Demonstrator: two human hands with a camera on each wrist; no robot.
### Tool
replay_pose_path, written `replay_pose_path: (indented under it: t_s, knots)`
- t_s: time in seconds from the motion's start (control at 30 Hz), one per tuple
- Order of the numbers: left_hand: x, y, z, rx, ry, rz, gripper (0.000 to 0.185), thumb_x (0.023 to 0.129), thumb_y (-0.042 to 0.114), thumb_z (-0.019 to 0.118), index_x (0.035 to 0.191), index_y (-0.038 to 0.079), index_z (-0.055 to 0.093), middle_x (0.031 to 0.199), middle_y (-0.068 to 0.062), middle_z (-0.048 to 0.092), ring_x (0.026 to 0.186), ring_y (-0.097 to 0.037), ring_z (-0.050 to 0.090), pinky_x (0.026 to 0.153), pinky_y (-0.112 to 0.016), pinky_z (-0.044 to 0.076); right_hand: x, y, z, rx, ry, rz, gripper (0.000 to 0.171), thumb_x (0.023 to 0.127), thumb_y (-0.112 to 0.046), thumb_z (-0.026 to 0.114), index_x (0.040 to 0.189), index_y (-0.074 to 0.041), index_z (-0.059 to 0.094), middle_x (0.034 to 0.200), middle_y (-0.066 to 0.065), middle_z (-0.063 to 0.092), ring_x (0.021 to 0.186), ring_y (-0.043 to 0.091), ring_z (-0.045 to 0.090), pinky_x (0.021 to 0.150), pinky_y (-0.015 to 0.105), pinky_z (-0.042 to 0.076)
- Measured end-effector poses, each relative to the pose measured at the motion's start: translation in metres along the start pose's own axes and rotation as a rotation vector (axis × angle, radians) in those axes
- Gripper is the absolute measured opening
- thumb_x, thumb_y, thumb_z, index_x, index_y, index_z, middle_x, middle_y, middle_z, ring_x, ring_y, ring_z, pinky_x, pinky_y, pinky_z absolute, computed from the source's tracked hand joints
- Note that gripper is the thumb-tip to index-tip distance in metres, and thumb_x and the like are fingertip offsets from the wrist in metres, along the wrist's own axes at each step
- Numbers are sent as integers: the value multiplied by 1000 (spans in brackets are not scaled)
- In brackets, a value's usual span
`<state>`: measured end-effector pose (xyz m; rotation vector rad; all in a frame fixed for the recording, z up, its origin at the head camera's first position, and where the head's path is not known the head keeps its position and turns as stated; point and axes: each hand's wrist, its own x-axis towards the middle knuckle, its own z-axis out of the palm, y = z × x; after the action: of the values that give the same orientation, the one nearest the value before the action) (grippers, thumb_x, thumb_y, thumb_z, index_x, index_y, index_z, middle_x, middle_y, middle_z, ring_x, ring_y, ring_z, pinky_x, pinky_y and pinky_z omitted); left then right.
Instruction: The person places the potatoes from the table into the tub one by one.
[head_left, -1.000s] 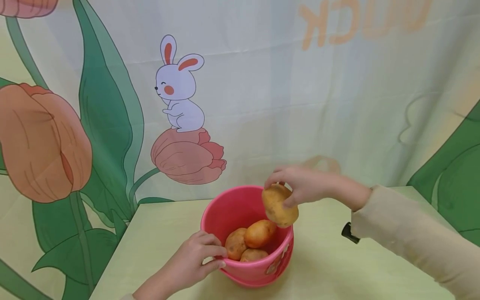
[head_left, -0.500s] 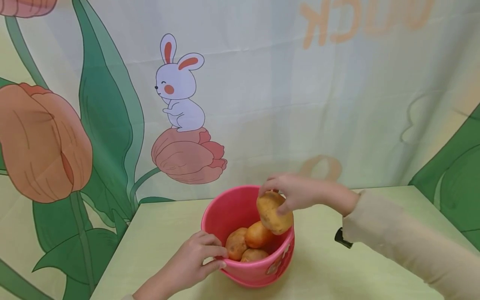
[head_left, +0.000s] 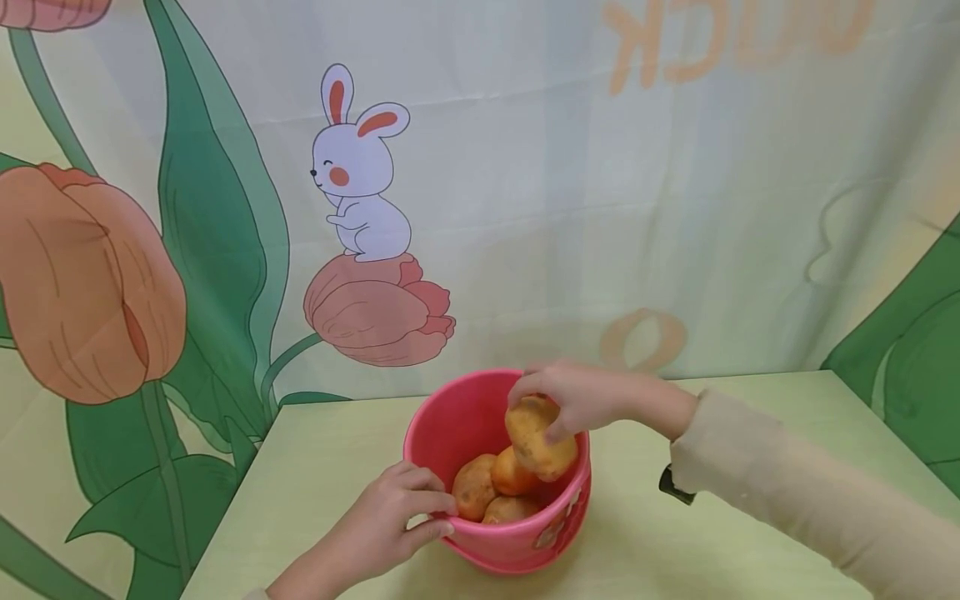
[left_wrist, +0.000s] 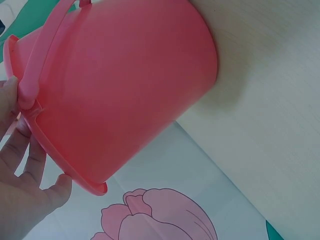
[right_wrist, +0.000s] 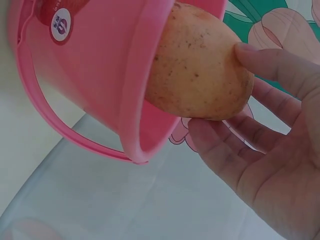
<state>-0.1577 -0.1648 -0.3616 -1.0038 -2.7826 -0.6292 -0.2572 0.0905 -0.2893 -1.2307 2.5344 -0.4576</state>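
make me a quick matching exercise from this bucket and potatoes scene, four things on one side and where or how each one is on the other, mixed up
Things:
1. left hand
2. right hand
3. pink bucket
4. three potatoes

Places or states:
a. lie inside the bucket
b. stands on the green table
c. holds the bucket's near rim
d. holds a potato over the bucket's mouth

Pairs: 1-c, 2-d, 3-b, 4-a
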Motion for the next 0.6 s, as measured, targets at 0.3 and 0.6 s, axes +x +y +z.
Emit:
replay_pose_path:
  t_s: [0.3, 0.6]
  knots:
    - [0, 0, -1, 0, -11, -15, 15, 75, 27, 69, 90, 25, 69, 87, 13, 60, 89, -5, 47, 76, -25, 47, 4, -1, 10, 3, -45, 24, 40, 71, -10, 71, 108, -17, 57, 111, -3, 52, 103, 15, 46, 76, 28, 49]
    - [0, 1, -1, 12, -8, -9, 15, 75, 27, 69, 90, 26, 69, 87, 13, 59, 89, -5, 47, 77, -25, 46, 9, 2, 23, 36, -73, 50, 42, 68, -12, 74, 106, -20, 58, 108, -7, 52, 104, 12, 45, 72, 26, 50]
